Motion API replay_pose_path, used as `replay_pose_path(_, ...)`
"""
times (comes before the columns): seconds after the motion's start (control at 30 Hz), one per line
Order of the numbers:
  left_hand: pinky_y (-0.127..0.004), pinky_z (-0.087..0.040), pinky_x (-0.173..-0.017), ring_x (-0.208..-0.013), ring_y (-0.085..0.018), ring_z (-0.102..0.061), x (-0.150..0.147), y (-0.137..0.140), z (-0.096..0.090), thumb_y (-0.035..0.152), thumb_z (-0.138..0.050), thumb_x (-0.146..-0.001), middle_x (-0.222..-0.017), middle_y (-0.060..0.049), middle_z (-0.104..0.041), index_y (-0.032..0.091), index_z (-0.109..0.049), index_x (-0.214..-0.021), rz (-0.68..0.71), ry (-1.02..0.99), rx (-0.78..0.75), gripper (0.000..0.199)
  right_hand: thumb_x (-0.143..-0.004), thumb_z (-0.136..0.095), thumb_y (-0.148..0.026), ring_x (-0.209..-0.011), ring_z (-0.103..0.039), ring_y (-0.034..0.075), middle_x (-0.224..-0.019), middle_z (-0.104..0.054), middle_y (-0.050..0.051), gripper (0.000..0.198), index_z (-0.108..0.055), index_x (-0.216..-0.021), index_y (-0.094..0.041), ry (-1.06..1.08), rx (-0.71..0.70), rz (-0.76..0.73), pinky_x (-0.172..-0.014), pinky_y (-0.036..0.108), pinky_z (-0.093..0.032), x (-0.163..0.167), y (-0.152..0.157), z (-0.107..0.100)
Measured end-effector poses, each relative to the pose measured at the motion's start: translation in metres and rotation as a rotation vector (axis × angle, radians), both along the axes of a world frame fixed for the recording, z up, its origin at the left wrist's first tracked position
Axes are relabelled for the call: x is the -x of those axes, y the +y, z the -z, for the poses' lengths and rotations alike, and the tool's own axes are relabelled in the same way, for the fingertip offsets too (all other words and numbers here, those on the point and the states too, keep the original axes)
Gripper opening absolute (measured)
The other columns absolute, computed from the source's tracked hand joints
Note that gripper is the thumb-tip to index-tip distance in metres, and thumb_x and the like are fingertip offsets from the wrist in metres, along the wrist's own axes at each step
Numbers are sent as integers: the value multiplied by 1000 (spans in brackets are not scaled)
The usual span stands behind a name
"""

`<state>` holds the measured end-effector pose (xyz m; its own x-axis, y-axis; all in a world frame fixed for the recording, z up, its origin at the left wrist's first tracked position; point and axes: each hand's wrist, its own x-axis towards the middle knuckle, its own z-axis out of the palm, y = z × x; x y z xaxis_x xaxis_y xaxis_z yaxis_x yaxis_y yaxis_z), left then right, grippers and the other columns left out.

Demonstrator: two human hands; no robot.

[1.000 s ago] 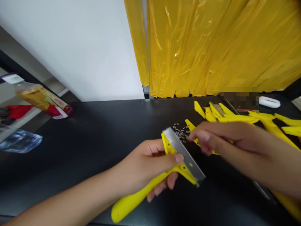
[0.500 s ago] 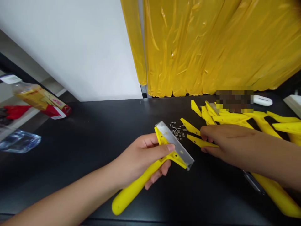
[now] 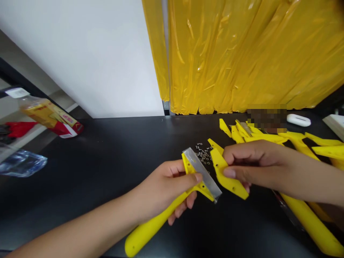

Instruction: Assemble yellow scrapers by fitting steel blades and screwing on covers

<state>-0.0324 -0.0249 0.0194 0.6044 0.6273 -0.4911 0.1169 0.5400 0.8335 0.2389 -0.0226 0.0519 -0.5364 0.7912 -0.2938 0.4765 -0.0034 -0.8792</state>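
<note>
My left hand (image 3: 172, 191) is closed around the head end of a yellow scraper (image 3: 153, 220), thumb pressed on a clear-grey blade strip (image 3: 202, 173) lying across its head. The rounded handle points down toward me. My right hand (image 3: 249, 166) pinches a flat yellow plastic plate (image 3: 228, 179) with small holes, held up just right of the blade and apart from it. Behind the plate, a similar yellow piece (image 3: 215, 145) lies partly hidden on the table. Small screws and nuts (image 3: 203, 154) are scattered on the black table beyond both hands.
More yellow scraper parts (image 3: 295, 138) are heaped at the right, with another yellow handle (image 3: 311, 222) nearer me. A white case (image 3: 299, 120) sits behind them. At the left lie a drink bottle (image 3: 51, 114) and clear plastic packaging (image 3: 23, 163). Yellow sheeting (image 3: 228, 53) hangs behind the black table (image 3: 107, 161).
My right hand has lifted a yellow plate off the table, turned its flat face toward me and brought it nearer the scraper. My left hand keeps its hold, slightly lower in view.
</note>
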Motion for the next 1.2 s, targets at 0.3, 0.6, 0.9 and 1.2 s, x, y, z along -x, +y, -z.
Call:
replay_pose_path(0.3, -14, -47, -37, -45, -8, -52, -1, -5, 0, 46, -67, -104, -67, 3, -62, 19, -71, -103, 114, 6, -17, 28, -100, -72, -63, -64, -60, 11, -69, -63, -3, 48, -60, -78, -22, 159, 77, 150, -58, 24, -45, 32, -18, 22)
replay_pose_path(0.6, -12, -45, -42, -51, -6, -52, 2, -7, 4, 38, -70, -102, -79, 1, -66, 20, -65, -113, 102, -145, -26, 22, -104, -68, -56, -68, -48, 13, -72, -55, -4, 44, -57, -77, -22, 60, -134, 143, -61, 28, -37, 29, -13, 27)
replay_pose_path(0.9, -12, -42, -40, -50, -5, -50, -6, -11, 3, 51, -74, -102, -79, 3, -64, 22, -58, -101, 99, -79, -105, 33, -104, -61, -67, -66, -45, 13, -69, -52, -3, 54, -54, -74, -23, -27, -197, 132, -57, 29, -32, 32, -17, 33)
replay_pose_path(1.2, -11, -43, -39, -48, -5, -50, -5, -8, 5, 36, -63, -106, -78, 2, -65, 20, -58, -99, 37, -74, -88, 18, -109, -54, -53, -73, -51, 15, -76, -55, -3, 40, -60, -82, -24, -7, -116, 102, -64, 30, -38, 29, -12, 24)
